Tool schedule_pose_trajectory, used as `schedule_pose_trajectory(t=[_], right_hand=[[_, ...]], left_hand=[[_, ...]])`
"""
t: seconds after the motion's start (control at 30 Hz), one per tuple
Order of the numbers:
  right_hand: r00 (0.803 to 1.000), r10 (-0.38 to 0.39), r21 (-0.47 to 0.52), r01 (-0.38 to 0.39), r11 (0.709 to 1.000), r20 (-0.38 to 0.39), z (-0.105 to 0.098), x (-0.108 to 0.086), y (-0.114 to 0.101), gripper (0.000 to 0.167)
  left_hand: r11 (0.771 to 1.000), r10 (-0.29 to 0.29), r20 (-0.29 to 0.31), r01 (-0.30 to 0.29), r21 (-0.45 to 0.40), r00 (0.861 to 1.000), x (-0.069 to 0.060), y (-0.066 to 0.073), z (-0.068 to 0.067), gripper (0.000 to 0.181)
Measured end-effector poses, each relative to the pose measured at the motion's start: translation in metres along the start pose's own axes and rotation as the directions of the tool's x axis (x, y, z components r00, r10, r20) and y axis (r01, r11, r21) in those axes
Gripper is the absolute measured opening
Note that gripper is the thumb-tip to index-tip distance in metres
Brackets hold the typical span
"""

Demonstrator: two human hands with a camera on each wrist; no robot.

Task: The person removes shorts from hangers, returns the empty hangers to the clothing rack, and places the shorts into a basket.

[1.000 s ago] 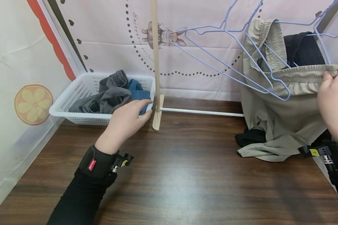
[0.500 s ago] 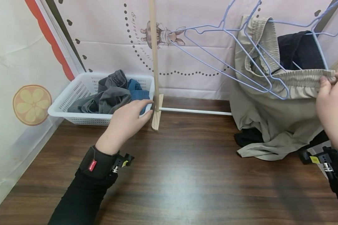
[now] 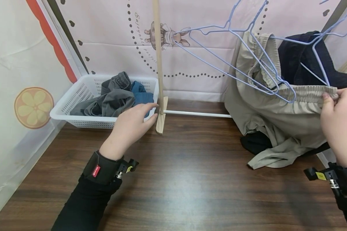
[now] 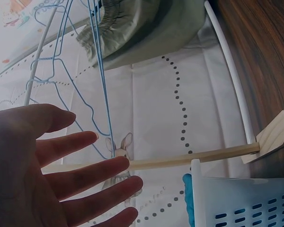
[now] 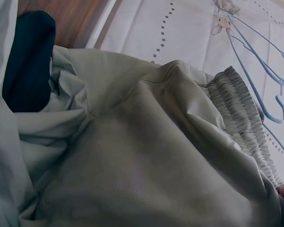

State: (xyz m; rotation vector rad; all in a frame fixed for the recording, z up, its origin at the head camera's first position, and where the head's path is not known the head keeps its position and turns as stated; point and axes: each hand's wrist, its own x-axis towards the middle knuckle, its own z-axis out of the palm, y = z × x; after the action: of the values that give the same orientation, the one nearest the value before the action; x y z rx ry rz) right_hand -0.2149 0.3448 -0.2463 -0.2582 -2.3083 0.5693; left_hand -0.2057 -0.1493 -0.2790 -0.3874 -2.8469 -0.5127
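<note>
Khaki pants [image 3: 289, 118] with an elastic waistband hang around a blue hanger at the right of the head view, their lower part resting on the table. My right hand [image 3: 341, 125] pinches the waistband's right end between thumb and fingers. In the right wrist view the khaki fabric [image 5: 132, 156] fills most of the picture, with a fingertip at the right edge. My left hand [image 3: 133, 128] is held beside the basket's front right corner, fingers extended, holding nothing; the left wrist view shows its fingers [image 4: 90, 177] spread. Dark pants [image 3: 303, 61] hang behind the khaki ones.
A white basket [image 3: 84, 119] at the left holds grey pants [image 3: 115, 99] and a blue garment [image 3: 140, 93]. Beside it stands the rack's wooden post [image 3: 159, 64], with a white lower bar [image 3: 199, 113]. Empty blue hangers [image 3: 211, 32] hang in the middle. Black fabric [image 3: 255, 142] lies under the khaki pants.
My right hand has moved down and slightly left with the waistband, and the khaki pants have shifted left and lower. More of the dark pants shows. My left hand has barely moved.
</note>
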Motion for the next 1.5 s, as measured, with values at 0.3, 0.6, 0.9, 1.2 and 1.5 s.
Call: schedule_pose_trajectory(t=[0.3, 0.6, 0.9, 1.2, 1.5], right_hand=[[0.994, -0.055, -0.069, 0.062, 0.996, 0.097, 0.003, -0.013, 0.000, 0.039], [0.979, -0.003, -0.033, 0.010, 0.999, 0.205, 0.009, -0.021, 0.003, 0.042], [0.959, -0.035, 0.014, 0.033, 0.999, 0.281, 0.017, -0.028, 0.003, 0.040], [0.926, -0.097, 0.089, 0.069, 0.994, 0.364, 0.026, -0.032, 0.007, 0.036], [0.895, -0.174, 0.135, 0.129, 0.982, 0.411, 0.038, -0.041, 0.008, 0.031]], left_hand=[[0.997, 0.049, 0.014, -0.050, 0.051, 0.999, 0.000, 0.002, 0.006, 0.046], [0.993, 0.087, -0.007, -0.086, 0.084, 0.996, -0.002, 0.004, 0.009, 0.044], [0.991, 0.101, -0.012, -0.099, 0.086, 0.995, -0.004, 0.004, 0.011, 0.043], [0.989, 0.118, -0.039, -0.115, 0.090, 0.992, -0.004, 0.003, 0.015, 0.042], [0.993, 0.102, -0.028, -0.100, 0.070, 0.994, -0.001, 0.004, 0.020, 0.042]])
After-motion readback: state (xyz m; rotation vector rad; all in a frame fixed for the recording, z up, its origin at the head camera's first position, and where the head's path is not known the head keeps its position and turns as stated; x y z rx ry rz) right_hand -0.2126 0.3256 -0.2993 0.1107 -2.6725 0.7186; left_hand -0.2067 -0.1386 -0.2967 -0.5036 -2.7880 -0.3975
